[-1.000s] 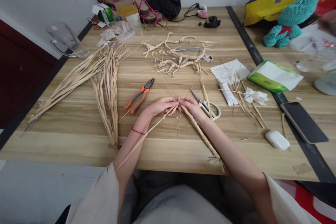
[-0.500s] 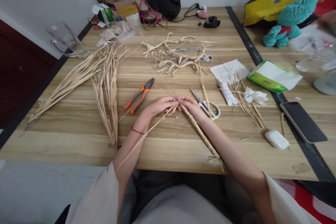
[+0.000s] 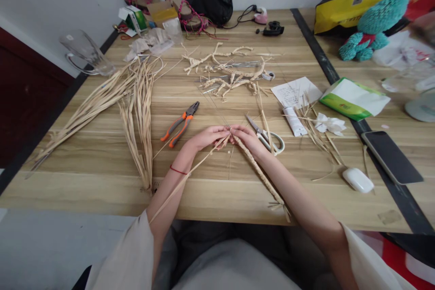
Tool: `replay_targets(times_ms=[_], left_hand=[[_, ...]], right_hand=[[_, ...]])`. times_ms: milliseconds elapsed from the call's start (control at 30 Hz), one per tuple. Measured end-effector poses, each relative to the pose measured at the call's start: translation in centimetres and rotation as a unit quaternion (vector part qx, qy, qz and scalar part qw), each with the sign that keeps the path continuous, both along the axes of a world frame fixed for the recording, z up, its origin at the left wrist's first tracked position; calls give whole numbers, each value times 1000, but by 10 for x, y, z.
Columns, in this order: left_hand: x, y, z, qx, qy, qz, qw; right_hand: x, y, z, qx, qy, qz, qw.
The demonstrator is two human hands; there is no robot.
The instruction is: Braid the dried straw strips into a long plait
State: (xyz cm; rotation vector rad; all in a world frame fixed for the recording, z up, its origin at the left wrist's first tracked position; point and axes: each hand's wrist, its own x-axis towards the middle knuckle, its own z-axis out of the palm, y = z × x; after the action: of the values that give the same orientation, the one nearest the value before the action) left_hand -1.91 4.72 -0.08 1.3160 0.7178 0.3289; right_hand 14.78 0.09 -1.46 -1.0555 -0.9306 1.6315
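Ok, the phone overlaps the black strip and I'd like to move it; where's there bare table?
Front left, between the long straw strands and the table's near edge; also front right, beside the right forearm, nearer than the white case. It's crowded at the right hand, by the scissors, and beyond, among straw figures.

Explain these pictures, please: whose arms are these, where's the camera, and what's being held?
There is no machine here: these are a person's own arms and bare hands. The camera is worn on the head, looking forward and down, and every picture comes from it. The left hand and right hand meet at the upper end of a wrapped straw-coloured rod. A loose strand runs from the left hand along the forearm. On the wooden table lie pliers, scissors, bundled strands and a phone.
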Motion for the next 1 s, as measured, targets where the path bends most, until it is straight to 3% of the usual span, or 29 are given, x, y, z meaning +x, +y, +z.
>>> replay_targets(times_ms=[733, 1000], left_hand=[[1, -2, 3, 4, 13, -4, 1000], [0, 1, -3, 9, 7, -10, 1000]], right_hand=[[0, 1, -3, -7, 27, -1, 1000], [1, 3, -9, -2, 33, 13, 999]])
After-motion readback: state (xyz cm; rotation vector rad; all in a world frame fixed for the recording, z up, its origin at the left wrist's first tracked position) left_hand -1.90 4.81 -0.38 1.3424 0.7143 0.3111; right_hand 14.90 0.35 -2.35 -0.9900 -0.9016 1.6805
